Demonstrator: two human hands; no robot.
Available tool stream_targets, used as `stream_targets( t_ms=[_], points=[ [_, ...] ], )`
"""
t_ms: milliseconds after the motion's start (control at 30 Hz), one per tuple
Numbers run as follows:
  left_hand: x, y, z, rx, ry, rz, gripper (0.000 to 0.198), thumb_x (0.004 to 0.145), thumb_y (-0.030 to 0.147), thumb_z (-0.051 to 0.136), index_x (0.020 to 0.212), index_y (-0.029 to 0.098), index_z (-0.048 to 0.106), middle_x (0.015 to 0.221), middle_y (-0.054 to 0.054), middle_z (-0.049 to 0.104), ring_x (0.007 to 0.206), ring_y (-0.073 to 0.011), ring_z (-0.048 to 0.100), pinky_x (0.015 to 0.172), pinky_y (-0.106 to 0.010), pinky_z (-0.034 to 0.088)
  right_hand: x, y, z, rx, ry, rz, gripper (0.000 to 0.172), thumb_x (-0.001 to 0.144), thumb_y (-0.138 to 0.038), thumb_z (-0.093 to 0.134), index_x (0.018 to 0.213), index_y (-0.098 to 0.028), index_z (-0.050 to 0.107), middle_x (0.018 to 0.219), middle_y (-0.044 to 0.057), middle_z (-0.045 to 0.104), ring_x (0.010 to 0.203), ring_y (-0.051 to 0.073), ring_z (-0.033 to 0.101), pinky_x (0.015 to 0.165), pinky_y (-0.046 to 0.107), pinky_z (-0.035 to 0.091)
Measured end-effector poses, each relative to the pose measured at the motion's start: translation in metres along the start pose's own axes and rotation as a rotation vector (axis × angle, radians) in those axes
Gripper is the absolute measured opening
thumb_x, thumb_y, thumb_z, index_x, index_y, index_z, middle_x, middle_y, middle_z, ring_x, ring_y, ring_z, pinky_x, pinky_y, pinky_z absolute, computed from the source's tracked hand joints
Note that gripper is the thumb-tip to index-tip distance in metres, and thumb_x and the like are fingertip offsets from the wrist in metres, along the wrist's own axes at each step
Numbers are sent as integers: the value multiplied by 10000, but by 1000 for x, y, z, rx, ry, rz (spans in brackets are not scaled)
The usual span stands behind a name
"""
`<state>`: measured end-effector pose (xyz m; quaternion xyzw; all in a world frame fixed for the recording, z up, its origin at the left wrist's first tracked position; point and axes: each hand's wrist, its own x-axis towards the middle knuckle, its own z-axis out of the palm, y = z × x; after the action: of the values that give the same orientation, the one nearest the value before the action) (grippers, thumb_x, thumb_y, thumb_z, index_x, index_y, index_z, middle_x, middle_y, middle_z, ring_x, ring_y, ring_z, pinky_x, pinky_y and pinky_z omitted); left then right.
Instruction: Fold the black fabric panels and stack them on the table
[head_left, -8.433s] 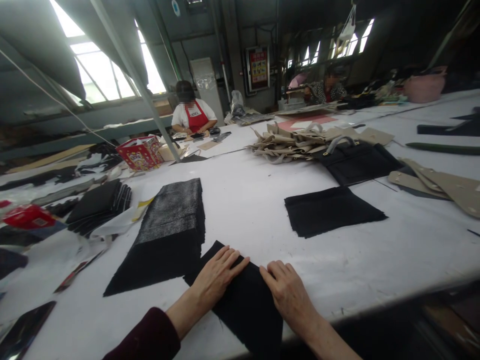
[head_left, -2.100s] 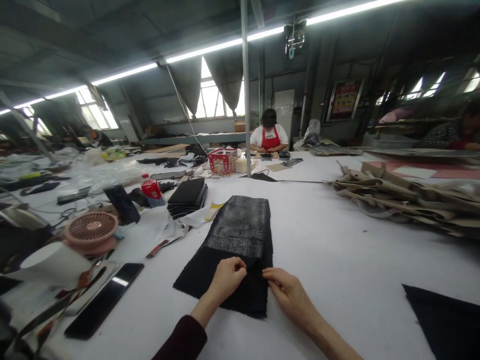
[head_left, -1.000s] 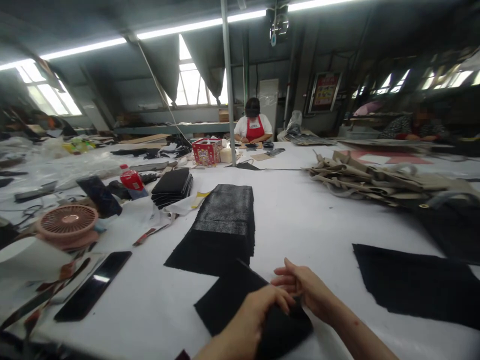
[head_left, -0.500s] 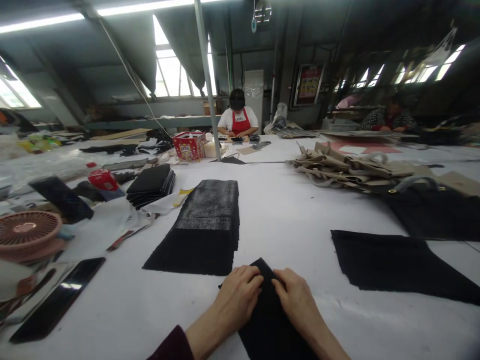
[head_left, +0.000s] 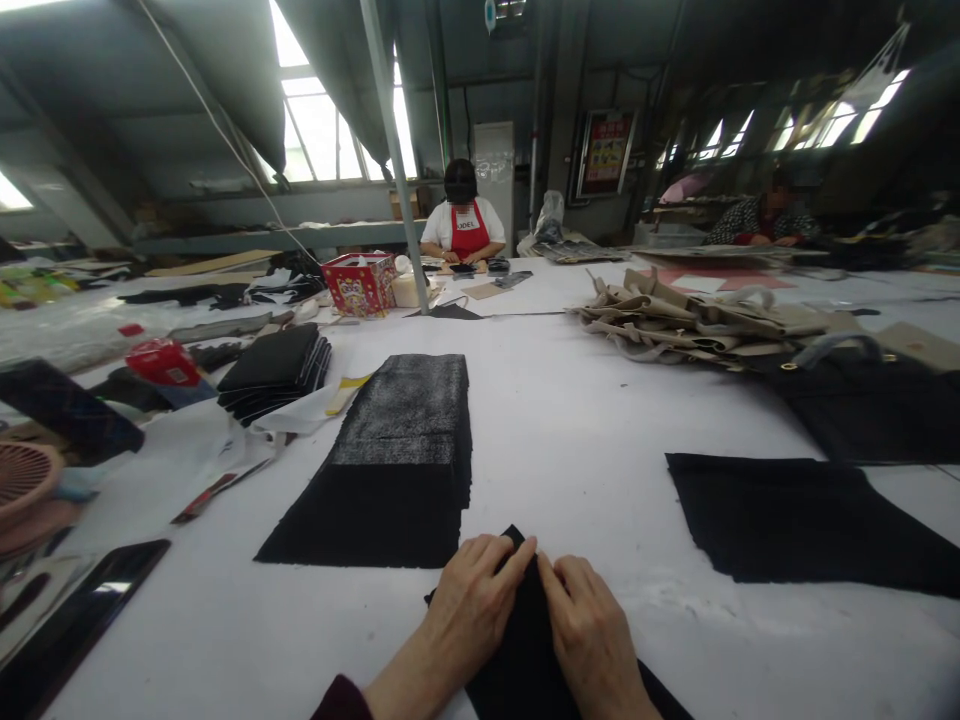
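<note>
Left hand (head_left: 476,605) and right hand (head_left: 589,640) grip black fabric piece (head_left: 529,625) on table (head_left: 577,430), fingers (head_left: 510,565) pressed on it. Black fabric stack (head_left: 394,480) just left of piece; flat black panel (head_left: 795,520) to its right.

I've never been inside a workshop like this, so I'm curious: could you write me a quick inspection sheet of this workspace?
Surface: long white work table, with scattered marks.
Job's things: black fabric piece under both hands; dark fabric stack ahead; separate black fabric sheet to the right.
Clutter: black folded pieces, red patterned box, black phone-like slab, beige bag parts.
Hands: left hand and right hand, bare, pressing the fabric together.
Cables: nothing seen on the table.
Surroundings: person in red apron at the far end, another person far right, curtained windows.
</note>
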<state>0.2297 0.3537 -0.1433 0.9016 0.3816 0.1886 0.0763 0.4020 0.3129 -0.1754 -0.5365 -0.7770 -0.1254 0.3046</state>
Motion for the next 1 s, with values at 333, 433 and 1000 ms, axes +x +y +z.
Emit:
stream_targets(
  t_ms=[333,433,1000],
  points=[
    [4,-3,0,19,-44,-40,552,911,38,467,1414,265,450,1189,-75,553,1033,-243,526,905,-441,468,2,3,2,-7,2,-65,352,943,-31,327,1200,-48,567,834,82,529,735,207,508,629,336,470],
    [3,-4,1,6,-34,-41,545,911,41,463,1408,263,460,1182,-77,557,1030,-246,528,897,-441,472,2,3,3,-3,11,-77,353,947,-35,319,1193,-53,571,830,82,537,733,204,509,630,331,461],
    [4,-7,5,22,-18,-72,529,909,67,465,1400,264,480,1202,-80,564,1038,-253,535,898,-446,489,4,4,1,-14,-21,-92,371,919,-27,343,1220,-50,559,825,90,562,731,212,519,625,335,459]
  ],
)
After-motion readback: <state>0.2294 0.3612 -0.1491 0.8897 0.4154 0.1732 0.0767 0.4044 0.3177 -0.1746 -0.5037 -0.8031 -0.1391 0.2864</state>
